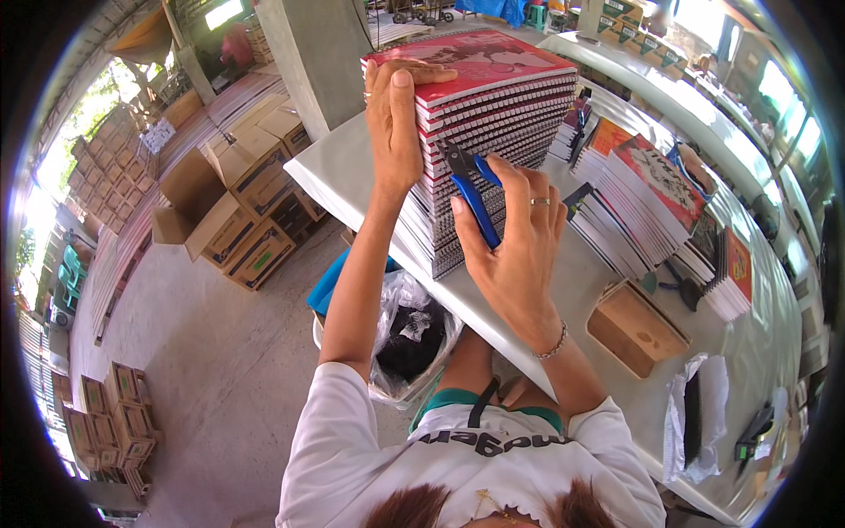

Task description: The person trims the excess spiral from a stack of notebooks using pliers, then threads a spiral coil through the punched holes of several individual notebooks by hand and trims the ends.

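A tall stack of spiral-bound notebooks (497,66) with red covers stands at the table's left corner. My left hand (396,114) lies against the stack's upper left corner, its fingers stretched over the top cover and nothing held in them. In my right hand (519,246) is a pair of wire cutters (475,194) with blue handles and dark jaws. The jaw tips are up against the bound edge of the stack, just below my left hand; whether they are closed on a wire is too small to tell.
More notebooks (634,194) lie in fanned piles to the right on the white table (581,308). Nearer me are a wooden box (638,330) and a white-wrapped dark bundle (695,414). A plastic-lined bin (409,352) stands below the table edge; cardboard boxes (251,189) sit on the floor left.
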The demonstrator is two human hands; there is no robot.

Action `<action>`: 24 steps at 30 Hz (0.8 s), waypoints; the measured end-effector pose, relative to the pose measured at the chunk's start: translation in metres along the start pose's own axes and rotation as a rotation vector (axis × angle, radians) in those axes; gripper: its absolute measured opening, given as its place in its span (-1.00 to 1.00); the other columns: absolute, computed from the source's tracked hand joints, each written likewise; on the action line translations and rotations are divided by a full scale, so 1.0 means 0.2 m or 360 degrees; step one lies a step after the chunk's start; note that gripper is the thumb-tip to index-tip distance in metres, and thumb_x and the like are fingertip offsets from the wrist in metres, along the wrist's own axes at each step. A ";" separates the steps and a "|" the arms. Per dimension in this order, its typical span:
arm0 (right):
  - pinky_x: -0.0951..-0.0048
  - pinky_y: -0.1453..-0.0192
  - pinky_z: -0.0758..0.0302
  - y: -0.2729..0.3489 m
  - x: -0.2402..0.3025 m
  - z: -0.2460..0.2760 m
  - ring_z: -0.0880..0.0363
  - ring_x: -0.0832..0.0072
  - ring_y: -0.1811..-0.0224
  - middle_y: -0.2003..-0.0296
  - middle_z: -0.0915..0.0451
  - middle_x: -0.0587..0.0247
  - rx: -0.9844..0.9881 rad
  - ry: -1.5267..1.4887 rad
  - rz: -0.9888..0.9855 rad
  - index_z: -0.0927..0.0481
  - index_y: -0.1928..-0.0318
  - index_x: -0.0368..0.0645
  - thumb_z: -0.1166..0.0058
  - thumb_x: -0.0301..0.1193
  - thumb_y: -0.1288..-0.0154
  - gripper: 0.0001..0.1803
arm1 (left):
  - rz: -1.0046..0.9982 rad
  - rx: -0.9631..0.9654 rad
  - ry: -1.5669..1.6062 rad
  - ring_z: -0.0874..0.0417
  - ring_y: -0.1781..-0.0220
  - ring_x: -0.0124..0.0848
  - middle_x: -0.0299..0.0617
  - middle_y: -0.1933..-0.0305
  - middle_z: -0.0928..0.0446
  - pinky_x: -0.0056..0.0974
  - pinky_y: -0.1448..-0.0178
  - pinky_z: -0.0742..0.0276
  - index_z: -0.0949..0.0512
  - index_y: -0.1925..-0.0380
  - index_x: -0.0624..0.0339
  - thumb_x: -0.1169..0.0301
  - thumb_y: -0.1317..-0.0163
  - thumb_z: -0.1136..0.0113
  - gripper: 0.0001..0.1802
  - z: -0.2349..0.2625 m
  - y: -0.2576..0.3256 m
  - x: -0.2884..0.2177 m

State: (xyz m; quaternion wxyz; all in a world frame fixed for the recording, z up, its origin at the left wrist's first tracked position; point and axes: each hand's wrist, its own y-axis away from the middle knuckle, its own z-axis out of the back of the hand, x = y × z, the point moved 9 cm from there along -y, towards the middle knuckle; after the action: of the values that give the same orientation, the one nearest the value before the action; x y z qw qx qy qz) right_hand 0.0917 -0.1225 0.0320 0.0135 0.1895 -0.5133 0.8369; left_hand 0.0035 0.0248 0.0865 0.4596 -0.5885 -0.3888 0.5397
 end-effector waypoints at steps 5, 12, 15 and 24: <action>0.24 0.06 -0.38 0.00 -0.01 -0.01 -0.46 0.25 0.18 0.21 -0.48 0.04 0.0098 -0.0024 0.0082 -0.43 -0.11 -0.19 -0.16 -0.21 -0.29 -0.52 | 0.0005 -0.0057 0.0025 -0.50 0.07 -0.26 -0.12 0.26 -0.58 -0.14 -0.32 -0.10 -0.69 0.33 0.27 0.25 -0.50 0.40 -0.41 -0.02 0.02 -0.01; 0.29 0.16 -0.40 0.06 -0.11 -0.15 -0.48 0.34 0.26 0.29 -0.48 0.07 0.0573 -0.1342 -0.0741 -0.41 -0.05 -0.24 -0.02 -0.20 -0.41 -0.61 | -0.0034 -0.0051 -0.0013 -0.50 0.11 -0.26 -0.12 0.29 -0.57 -0.15 -0.29 -0.12 -0.69 0.34 0.28 0.26 -0.50 0.40 -0.41 0.00 0.01 -0.02; 0.16 0.02 -0.33 0.04 -0.07 -0.01 -0.46 0.19 0.14 0.16 -0.50 0.03 0.0082 -0.0350 -0.0126 -0.40 -0.11 -0.23 -0.12 -0.23 -0.33 -0.55 | -0.0042 -0.0045 -0.0010 -0.51 0.11 -0.25 -0.12 0.28 -0.58 -0.15 -0.28 -0.13 -0.69 0.34 0.28 0.25 -0.50 0.40 -0.41 -0.01 0.00 -0.02; 0.15 0.02 -0.32 0.04 -0.05 -0.05 -0.46 0.16 0.15 0.18 -0.50 0.05 0.0079 -0.0064 0.0009 -0.42 -0.11 -0.21 -0.16 -0.21 -0.28 -0.51 | -0.0007 -0.0058 0.0004 -0.50 0.14 -0.26 -0.14 0.28 -0.59 -0.15 -0.30 -0.13 -0.68 0.34 0.28 0.23 -0.50 0.42 -0.39 0.00 0.00 0.00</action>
State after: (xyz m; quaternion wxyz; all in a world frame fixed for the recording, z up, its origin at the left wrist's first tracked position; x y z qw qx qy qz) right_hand 0.0955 -0.1157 0.0189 -0.0037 0.2052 -0.4930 0.8455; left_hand 0.0032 0.0241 0.0868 0.4505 -0.5966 -0.3993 0.5307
